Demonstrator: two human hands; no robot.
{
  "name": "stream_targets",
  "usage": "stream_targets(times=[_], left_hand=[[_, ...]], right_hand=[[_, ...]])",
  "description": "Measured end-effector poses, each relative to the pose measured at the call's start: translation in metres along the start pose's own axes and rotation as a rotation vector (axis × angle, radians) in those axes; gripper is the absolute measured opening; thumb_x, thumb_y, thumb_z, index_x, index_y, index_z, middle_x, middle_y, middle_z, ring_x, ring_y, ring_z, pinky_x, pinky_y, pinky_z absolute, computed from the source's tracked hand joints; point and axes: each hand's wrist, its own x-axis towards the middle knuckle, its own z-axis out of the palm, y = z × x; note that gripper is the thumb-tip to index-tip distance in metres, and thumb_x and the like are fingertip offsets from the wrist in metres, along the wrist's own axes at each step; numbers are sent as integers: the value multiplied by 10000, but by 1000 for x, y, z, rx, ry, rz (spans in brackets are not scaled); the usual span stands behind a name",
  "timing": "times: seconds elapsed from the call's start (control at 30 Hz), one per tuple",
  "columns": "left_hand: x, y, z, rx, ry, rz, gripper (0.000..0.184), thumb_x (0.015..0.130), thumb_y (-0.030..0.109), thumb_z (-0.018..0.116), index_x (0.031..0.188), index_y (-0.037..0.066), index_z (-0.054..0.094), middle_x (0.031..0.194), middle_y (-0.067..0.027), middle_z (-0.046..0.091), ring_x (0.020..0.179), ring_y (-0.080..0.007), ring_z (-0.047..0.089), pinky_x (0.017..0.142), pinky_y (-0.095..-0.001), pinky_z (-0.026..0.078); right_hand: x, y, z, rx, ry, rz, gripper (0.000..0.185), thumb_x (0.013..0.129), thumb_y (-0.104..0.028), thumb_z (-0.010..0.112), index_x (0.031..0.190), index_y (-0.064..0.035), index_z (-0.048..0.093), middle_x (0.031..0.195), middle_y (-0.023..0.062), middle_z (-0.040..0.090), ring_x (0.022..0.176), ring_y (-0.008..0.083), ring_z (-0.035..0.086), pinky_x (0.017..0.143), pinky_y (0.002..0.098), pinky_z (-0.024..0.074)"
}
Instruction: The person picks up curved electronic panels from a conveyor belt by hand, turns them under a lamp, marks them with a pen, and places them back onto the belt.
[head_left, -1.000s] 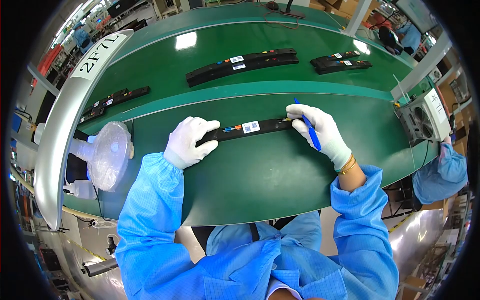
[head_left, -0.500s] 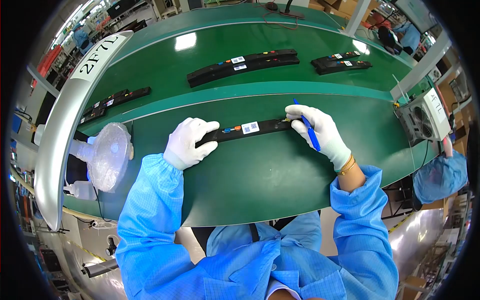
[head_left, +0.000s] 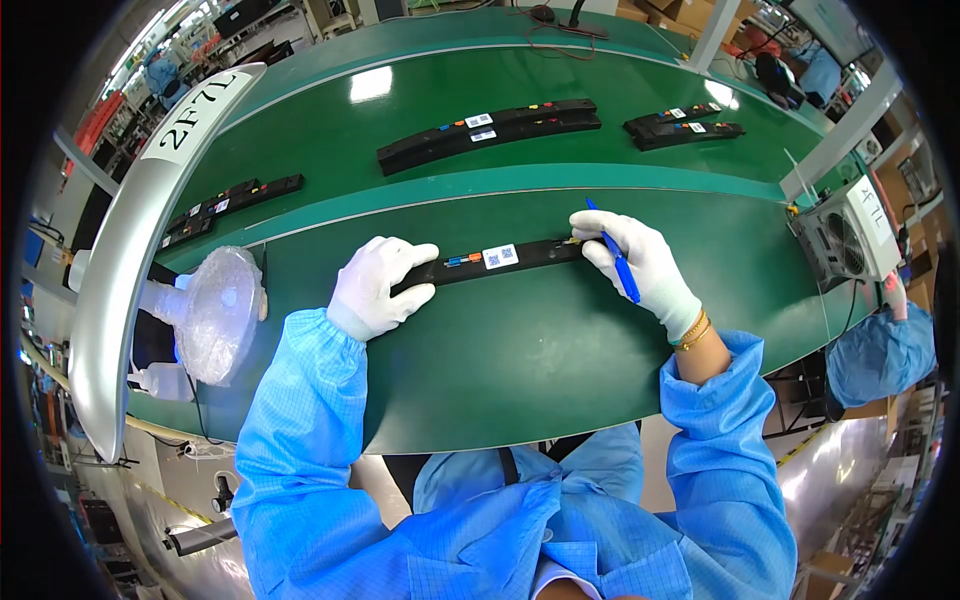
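Observation:
A long black bar-shaped module (head_left: 535,254) with a white QR-code label and small orange and blue parts lies on the green worktop in front of me. My left hand (head_left: 378,285), in a white glove, closes thumb and fingers round its left end. My right hand (head_left: 640,262), gloved too, holds a blue pen (head_left: 622,265) slanting across the fingers. Its thumb and fingertips also meet the bar's right end, where a small yellowish part shows. Both ends of the bar are partly hidden by my hands.
On the green belt beyond are long black bars (head_left: 490,135), shorter ones (head_left: 690,133) at right and more (head_left: 235,202) at left. A silver lamp arm (head_left: 150,230) and plastic-wrapped round object (head_left: 222,315) stand left. A fan unit (head_left: 850,235) and a co-worker's sleeve (head_left: 880,350) are at right.
The black bars on the far belt have shifted very slightly to the right. My hands, the pen and the bar between them look unmoved.

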Motion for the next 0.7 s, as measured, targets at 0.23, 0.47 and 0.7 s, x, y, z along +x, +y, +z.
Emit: stream_targets(times=[0.23, 0.47, 0.7], left_hand=[[0, -1, 0, 5, 6, 9, 406, 751, 182, 740, 1143, 94, 687, 999, -106, 662, 961, -299, 623, 871, -387, 524], [0, -3, 1, 10, 6, 19, 406, 748, 182, 740, 1141, 96, 685, 983, -105, 658, 941, -299, 621, 856, -391, 523], [0, -2, 1, 12, 14, 26, 403, 749, 182, 737, 1141, 102, 684, 975, -100, 656, 939, -299, 620, 854, -390, 523]], right_hand=[[0, 0, 0, 6, -6, 18, 276, 914, -171, 674, 1178, -97, 641, 1017, 102, 723, 947, 296, 686, 849, 369, 544], [0, 0, 1, 11, 0, 25, 276, 912, -170, 675, 1179, -105, 645, 1020, 91, 726, 949, 292, 686, 850, 372, 544], [-1, 1, 1, 18, 3, 21, 283, 910, -168, 679, 1182, -100, 644, 1019, 96, 726, 945, 294, 687, 849, 371, 545]])
